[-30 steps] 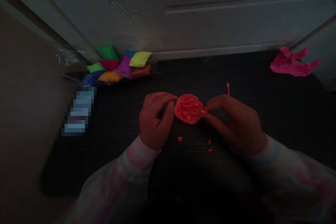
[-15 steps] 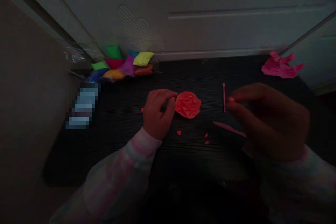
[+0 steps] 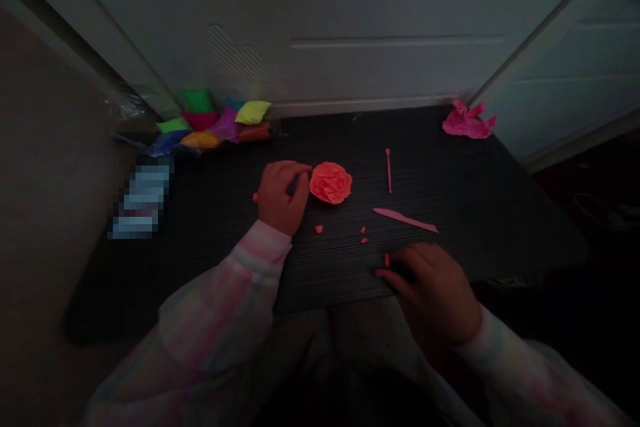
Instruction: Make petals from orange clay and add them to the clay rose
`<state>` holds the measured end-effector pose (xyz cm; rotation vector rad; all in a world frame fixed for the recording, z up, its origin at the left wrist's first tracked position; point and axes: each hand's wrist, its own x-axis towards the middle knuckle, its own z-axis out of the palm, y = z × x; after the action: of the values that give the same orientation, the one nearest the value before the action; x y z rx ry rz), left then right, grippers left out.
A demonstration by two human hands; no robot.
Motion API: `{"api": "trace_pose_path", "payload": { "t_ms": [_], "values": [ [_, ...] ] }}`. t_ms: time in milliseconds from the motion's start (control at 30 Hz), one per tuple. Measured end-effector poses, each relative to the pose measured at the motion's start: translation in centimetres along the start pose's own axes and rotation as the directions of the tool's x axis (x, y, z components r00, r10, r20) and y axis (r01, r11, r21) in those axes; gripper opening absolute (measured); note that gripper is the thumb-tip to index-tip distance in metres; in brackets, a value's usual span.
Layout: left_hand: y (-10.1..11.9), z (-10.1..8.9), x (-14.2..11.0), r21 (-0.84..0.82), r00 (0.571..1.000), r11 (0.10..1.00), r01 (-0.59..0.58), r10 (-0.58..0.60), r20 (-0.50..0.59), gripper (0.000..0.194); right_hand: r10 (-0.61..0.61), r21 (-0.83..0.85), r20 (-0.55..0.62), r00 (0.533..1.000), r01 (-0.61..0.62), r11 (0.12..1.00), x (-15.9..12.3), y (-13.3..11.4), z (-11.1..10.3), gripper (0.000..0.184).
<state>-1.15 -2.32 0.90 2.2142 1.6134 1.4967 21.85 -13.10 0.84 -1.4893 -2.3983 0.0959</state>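
Observation:
An orange-red ruffled flower, apparently modelling clay, lies on the dark table. My left hand is at its left edge, thumb and forefinger closed together against the rim. Low on the right, near the table's front edge, my right hand has a small clay piece at its thumb and forefinger tips. Between the hands lie a clay scrap and two smaller crumbs. A pink modelling knife lies beyond my right hand, and a thin pink stick tool farther back.
Colourful clay packets in clear plastic sit at the back left. A pixelated pale object lies in front of them. Crumpled pink material rests at the back right. A pale panelled door stands behind the table.
My right hand has come down and toward me with the small clay piece, from above the tools to the table's front edge. My left hand stays by the flower. The whole view has shifted.

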Motion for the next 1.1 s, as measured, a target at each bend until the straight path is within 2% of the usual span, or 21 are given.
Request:
{"api": "trace_pose_path", "payload": {
  "t_ms": [167,300,433,633,867,1100],
  "values": [
    [-0.2,0.0,0.0,-0.002,1.000,1.000,-0.012,0.012,-0.023,0.013,0.016,-0.033,-0.081,0.997,-0.019,0.999,-1.1,-0.6,-0.3,0.033],
    [-0.2,0.0,0.0,-0.002,1.000,1.000,-0.003,0.003,-0.008,0.013,0.008,-0.117,-0.042,0.999,-0.013,0.993,-2.2,-2.4,0.1,0.048],
    [-0.2,0.0,0.0,0.006,1.000,1.000,-0.015,0.015,-0.003,0.013,0.080,-0.145,0.000,0.997,-0.079,0.986,-2.7,-3.7,0.8,0.050],
    [-0.1,0.0,0.0,-0.001,1.000,1.000,-0.004,0.004,0.006,0.014,0.237,-0.177,-0.053,0.970,-0.242,0.954,-3.4,-3.1,1.0,0.043],
    [0.0,0.0,0.0,-0.001,1.000,1.000,-0.008,0.008,0.008,0.014,0.212,-0.133,-0.027,0.977,-0.214,0.968,-2.8,-3.8,1.2,0.047],
    [-0.1,0.0,0.1,0.000,1.000,1.000,-0.017,0.017,0.019,0.014,0.269,-0.147,-0.053,0.962,-0.274,0.950,-2.7,-3.3,1.0,0.049]
  ]
}}
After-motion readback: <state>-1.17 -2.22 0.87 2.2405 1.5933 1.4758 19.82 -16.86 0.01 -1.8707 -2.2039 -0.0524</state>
